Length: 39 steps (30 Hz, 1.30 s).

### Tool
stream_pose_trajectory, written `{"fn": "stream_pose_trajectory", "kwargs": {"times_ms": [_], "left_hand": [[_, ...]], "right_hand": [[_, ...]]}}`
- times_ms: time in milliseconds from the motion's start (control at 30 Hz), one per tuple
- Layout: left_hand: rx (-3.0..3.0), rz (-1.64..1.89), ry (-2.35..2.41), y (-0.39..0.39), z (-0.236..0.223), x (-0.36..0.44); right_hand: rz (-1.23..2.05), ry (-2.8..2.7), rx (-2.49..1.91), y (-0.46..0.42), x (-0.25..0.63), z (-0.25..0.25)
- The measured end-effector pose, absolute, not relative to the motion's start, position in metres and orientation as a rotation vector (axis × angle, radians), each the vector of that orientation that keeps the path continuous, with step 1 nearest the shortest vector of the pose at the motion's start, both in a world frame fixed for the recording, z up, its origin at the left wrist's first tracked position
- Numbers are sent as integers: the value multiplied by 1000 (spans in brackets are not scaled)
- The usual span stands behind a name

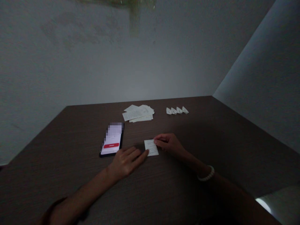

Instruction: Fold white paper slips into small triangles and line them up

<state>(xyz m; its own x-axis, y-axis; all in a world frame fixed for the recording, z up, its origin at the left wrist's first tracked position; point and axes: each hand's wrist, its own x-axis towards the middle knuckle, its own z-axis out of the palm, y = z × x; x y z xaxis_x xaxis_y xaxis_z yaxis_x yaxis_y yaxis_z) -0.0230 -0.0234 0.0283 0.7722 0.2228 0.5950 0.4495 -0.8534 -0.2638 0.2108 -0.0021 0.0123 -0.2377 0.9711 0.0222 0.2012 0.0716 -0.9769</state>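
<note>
A small, nearly square piece of paper (151,147) with lines of print lies on the table before me. My right hand (170,143) pinches its upper right corner between thumb and fingers. At the lower left edge, one outstretched digit of my left hand (126,159) touches the sheet, while the other fingers are loosely bent over the tabletop. Just beyond my left hand is a phone (112,139) with a lit screen and a red bar near its bottom.
A loose pile of printed papers (139,113) lies toward the back of the dark wooden table (77,134). To its right, several small folded paper pieces (177,110) stand in a row. A wall (140,68) rises behind the table's far edge.
</note>
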Motion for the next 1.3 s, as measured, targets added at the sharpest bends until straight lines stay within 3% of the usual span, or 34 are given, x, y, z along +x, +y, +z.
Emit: {"fn": "stream_pose_trajectory", "kwargs": {"times_ms": [500,767,1300], "left_hand": [[-2757,-819,-524,-19,28,-20],[-2952,-1327,-1810,-22,38,-2],[-2987,-1571,-2127,-28,44,4]], "right_hand": [[1271,-1360,-1081,-3,211,10],[1244,-1472,-1018,-8,210,10],[1268,-1594,-937,-11,210,13]]}}
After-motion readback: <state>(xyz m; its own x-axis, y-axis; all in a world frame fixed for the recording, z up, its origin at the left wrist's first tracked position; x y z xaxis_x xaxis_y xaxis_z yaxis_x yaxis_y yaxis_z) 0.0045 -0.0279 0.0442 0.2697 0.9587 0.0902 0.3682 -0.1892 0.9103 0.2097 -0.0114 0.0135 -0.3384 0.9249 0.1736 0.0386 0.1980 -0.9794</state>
